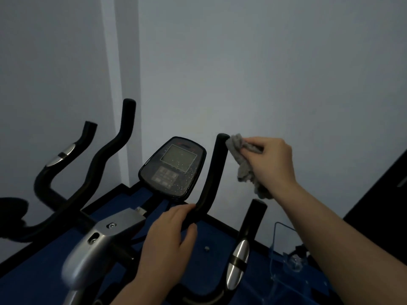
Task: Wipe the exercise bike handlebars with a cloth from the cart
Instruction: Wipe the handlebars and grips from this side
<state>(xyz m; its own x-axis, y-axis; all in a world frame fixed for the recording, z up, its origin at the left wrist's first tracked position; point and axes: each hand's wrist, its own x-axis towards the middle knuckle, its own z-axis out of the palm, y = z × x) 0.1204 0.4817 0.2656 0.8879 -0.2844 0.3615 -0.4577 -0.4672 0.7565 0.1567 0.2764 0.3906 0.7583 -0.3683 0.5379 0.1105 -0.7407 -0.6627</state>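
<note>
The exercise bike's black handlebars fill the lower half of the view. The right inner bar rises to a rounded tip. My right hand holds a crumpled grey cloth pressed against the top of that bar, with the cloth hanging down beside it. My left hand grips the lower bend of the same bar. The right outer bar with a silver pulse sensor stands nearer. Two left bars curve up at the left.
The console with a grey screen sits between the bars. A silver stem housing is below it. Blue floor mats lie beneath. A clear plastic holder is at lower right. A pale wall stands close behind; a dark panel is at right.
</note>
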